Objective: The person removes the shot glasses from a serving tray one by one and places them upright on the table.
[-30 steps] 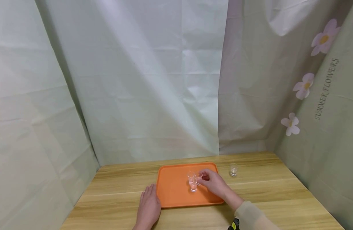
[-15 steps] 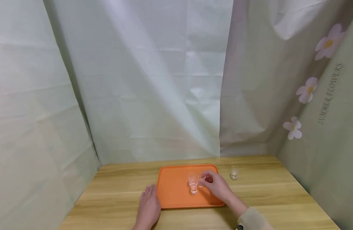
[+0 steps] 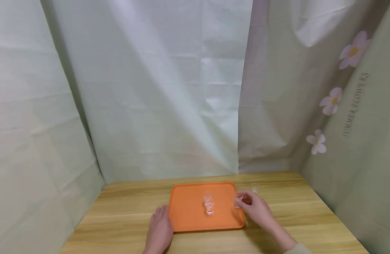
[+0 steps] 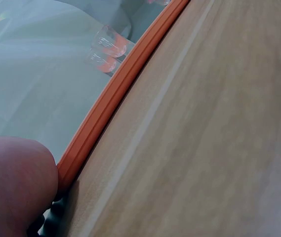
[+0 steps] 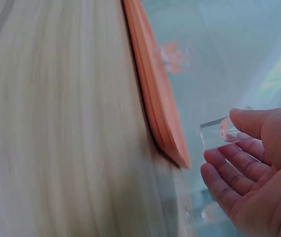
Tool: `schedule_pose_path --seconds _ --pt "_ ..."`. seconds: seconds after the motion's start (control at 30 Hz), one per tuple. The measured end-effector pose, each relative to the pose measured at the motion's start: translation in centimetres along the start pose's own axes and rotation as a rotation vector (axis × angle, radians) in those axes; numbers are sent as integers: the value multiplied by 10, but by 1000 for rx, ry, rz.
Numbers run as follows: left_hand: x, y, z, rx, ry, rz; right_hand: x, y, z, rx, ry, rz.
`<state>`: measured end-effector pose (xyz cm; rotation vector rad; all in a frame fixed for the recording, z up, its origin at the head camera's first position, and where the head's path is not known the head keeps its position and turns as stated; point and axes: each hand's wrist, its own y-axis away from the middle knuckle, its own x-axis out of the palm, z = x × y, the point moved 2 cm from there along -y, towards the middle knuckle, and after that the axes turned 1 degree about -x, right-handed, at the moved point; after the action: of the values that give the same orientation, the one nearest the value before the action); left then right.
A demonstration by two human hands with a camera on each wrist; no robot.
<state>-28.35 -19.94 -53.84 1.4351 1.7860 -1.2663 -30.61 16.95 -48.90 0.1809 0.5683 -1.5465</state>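
Note:
In the head view my right hand (image 3: 257, 210) pinches a small clear shot glass (image 3: 237, 202) between thumb and fingers, over the right rim of the orange tray (image 3: 190, 225). The right wrist view shows this held shot glass (image 5: 213, 136) raised above the tray's level. Two more clear glasses stand close together on the tray, a front glass (image 3: 209, 209) and a back glass (image 3: 207, 196), partly overlapping. My left hand (image 3: 159, 229) rests on the table with extended fingers against the tray's left edge. The left wrist view catches only part of that hand (image 4: 17, 182).
Another clear glass (image 3: 255, 187) stands on the wooden table (image 3: 125, 211) beyond the tray's right side, just behind my right hand. Pale hanging sheets (image 3: 169, 106) enclose the table at the back and both sides.
My right hand has carried the shot glass rightward, away from the two glasses, to the tray's right rim. My left hand keeps its place at the tray. The head view has shifted slightly.

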Motion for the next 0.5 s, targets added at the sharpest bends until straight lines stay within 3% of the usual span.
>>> schedule_pose_path --seconds 0.17,0.5 --pt "2 2 1 17 10 10 -24 8 -8 23 68 -50" --pt "-1 -1 4 9 9 -8 -60 13 -21 44 154 -70"
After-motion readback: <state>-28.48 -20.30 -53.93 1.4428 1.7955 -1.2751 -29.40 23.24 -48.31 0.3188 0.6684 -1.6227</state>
